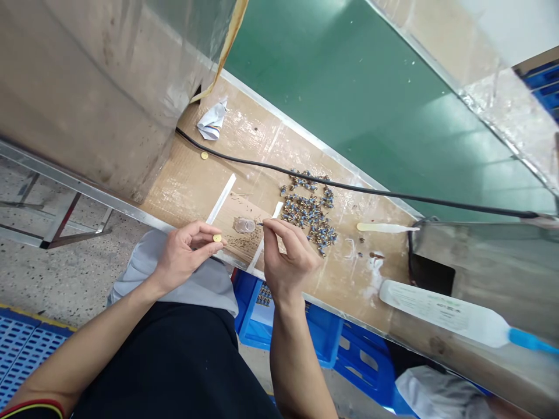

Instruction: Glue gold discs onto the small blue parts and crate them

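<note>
Between the thumb and fingers of my left hand (187, 253) is a small round yellow disc (217, 238), held over the table's front edge. My right hand (289, 256) is closed in a pinch just right of a small clear plastic cup (248, 226). A short dark tip sticks out of that pinch toward the cup; the rest of it is hidden by the fingers. Many tiny brown pieces (242, 241) lie scattered in front of the cup. Beyond my right hand spreads a pile of small blue-and-brass parts (308, 209).
A black cable (262, 167) crosses the tabletop (257, 137). Around it lie a crumpled wrapper (212, 120), another yellow disc (204, 155), a thin stick (242, 194), white strips (222, 198) and a pale spatula (386, 227). A white bottle (445, 311) lies right; blue crates (323, 334) stand below.
</note>
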The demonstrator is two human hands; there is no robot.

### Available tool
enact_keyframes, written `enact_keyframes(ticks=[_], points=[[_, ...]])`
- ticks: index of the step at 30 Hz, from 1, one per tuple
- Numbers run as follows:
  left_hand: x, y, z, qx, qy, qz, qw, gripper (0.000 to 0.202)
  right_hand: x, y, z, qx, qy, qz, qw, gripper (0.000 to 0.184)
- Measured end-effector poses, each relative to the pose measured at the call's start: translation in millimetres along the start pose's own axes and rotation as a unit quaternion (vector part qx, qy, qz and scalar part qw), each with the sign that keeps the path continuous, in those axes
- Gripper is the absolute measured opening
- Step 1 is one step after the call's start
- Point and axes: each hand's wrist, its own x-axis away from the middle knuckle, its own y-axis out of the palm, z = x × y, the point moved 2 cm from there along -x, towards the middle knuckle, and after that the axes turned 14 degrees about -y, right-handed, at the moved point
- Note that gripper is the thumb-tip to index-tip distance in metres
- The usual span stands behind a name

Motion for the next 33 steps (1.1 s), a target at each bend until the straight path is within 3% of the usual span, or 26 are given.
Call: enact_keyframes(ticks=[3,7,13,21,33], points=[[4.5,2.7,4.6,-0.01,0.013,0.014,1.0,0.024,-1.6,-10.0,-4.4,-0.011,0.018,0.032,0.999,0.013],[14.3,9.6,12.0,-0.022,0.044,0.022,0.999,0.019,-4.0,-26.5,-25.4,-0.109,0.063,0.067,0.99,0.024],[26.0,18.2,18.3,-0.098,0.109,0.045,0.988,0.017,-0.8,-27.4,-56.8,-0.202,0.039,0.025,0.978,0.03],[33.0,22.4,22.9,-0.139,0.227,0.062,0.962,0.019,1.4,-21.8,-64.0,-0.232,0.032,0.016,0.972,0.034],[37.4,23.3,26.9,-0.151,0.266,0.075,0.949,0.023,2.1,-21.9,-65.1,-0.227,0.027,0.016,0.973,0.039]])
